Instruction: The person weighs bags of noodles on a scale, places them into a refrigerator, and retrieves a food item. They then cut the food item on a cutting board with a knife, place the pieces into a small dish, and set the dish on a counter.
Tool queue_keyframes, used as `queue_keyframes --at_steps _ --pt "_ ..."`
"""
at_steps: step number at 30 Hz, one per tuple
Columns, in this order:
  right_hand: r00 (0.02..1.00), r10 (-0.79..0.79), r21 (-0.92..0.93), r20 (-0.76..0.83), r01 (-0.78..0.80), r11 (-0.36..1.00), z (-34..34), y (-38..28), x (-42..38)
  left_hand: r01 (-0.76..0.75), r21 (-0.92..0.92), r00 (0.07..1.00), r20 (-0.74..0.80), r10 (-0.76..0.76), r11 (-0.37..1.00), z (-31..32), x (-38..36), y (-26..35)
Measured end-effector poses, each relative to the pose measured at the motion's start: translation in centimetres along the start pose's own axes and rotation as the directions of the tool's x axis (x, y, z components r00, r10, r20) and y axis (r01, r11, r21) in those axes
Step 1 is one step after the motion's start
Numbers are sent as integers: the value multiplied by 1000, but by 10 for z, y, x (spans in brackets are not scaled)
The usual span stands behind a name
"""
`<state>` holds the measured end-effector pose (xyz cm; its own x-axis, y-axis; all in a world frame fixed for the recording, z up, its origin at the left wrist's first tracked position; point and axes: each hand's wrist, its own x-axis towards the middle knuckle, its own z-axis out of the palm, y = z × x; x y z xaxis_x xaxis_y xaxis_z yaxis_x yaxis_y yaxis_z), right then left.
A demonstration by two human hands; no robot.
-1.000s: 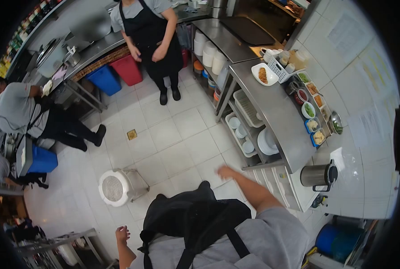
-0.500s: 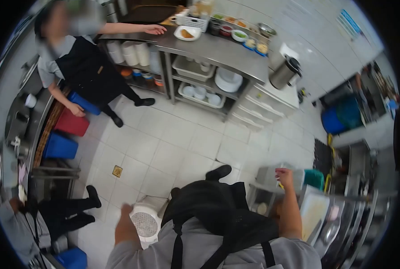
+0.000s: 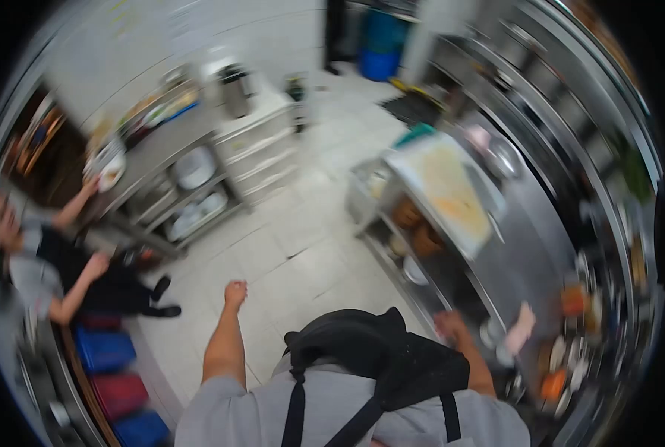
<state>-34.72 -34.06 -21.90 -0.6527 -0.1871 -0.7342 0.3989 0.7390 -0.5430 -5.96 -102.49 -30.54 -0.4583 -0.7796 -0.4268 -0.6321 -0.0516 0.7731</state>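
Note:
My left hand [image 3: 235, 293] is raised in front of me over the tiled floor, its fingers curled; nothing can be made out in it. Beside the steel counter on the right is my right hand [image 3: 449, 325], blurred, so its fingers cannot be read. It is nearest to the counter's lower shelves. On that counter [image 3: 526, 257] lies a stained cutting board [image 3: 448, 190], with a metal bowl [image 3: 502, 158] behind it. A pale pink item [image 3: 522, 328] lies near the counter's front edge.
A co-worker [image 3: 38, 261] stands at the left, one hand near a white plate [image 3: 110, 176] on a steel table. White drawers [image 3: 262, 153] carry a metal jug [image 3: 235, 93]. Blue and red bins [image 3: 120, 395] stand lower left. A blue barrel [image 3: 381, 56] and dark mat [image 3: 412, 109] are farther back.
The view has swung right, bringing the counter closer. My left hand has moved forward, and my right hand is lower beside the counter. The co-worker now has a hand at the plate.

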Motion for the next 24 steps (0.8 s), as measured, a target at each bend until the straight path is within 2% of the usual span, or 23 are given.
queue_keyframes --at_steps 1,2,3,4,6,8,9,10,12,14,15,16,17,18,20,21,23,24 --pt "995 -24 81 -100 32 996 -7 -5 -17 -15 53 991 132 8 998 37 -10 11" --pt "987 -55 32 -149 60 998 -18 -31 -51 -65 93 970 239 41 994 72 -27 24" --pt "972 -123 112 -200 148 983 -30 -39 -67 -105 119 941 333 60 987 104 -48 40" --pt "949 -195 173 -248 242 955 -46 -43 -78 -127 133 928 366 70 983 131 -69 57" --pt "916 -253 267 -311 340 902 -79 -65 -92 -75 168 858 513 -22 983 168 -98 78" --pt "837 -344 226 -426 467 855 -117 -69 -80 -142 231 820 573 -16 962 194 -112 81" --pt "693 -434 -48 -575 501 864 -135 -77 -71 -201 278 784 620 -16 939 202 -115 81" --pt "524 -541 -318 -658 457 831 -150 -84 -62 -242 322 785 620 -11 915 204 -115 79" --pt "460 -540 -337 -704 453 825 -175 -116 -55 -166 278 839 543 -12 946 198 -115 66" --pt "350 -658 -513 -667 425 746 -195 -140 -35 -99 256 877 479 -38 962 183 -119 70" --pt "357 -660 -513 -661 428 745 -203 -151 -23 -29 254 907 413 -82 967 172 -122 70" --pt "316 -709 -597 -631 385 703 -208 -161 -9 41 250 929 346 -129 967 159 -124 69" --pt "278 -754 -675 -595 337 656 -212 -168 6 50 257 929 344 -140 965 145 -127 65" --pt "288 -752 -673 -592 336 659 -215 -175 24 100 275 933 307 -186 956 132 -129 62" --pt "601 -553 -571 -577 188 799 -220 -187 58 210 313 917 264 -297 926 113 -123 47" --pt "602 -547 -571 -581 177 801 -220 -199 57 270 337 896 255 -363 902 102 -115 36" --pt "781 -354 -581 -515 -14 814 -218 -231 46 361 377 859 222 -461 853 86 -95 11" --pt "780 -337 -575 -527 -35 817 -221 -231 50 353 389 854 238 -463 851 82 -82 2"
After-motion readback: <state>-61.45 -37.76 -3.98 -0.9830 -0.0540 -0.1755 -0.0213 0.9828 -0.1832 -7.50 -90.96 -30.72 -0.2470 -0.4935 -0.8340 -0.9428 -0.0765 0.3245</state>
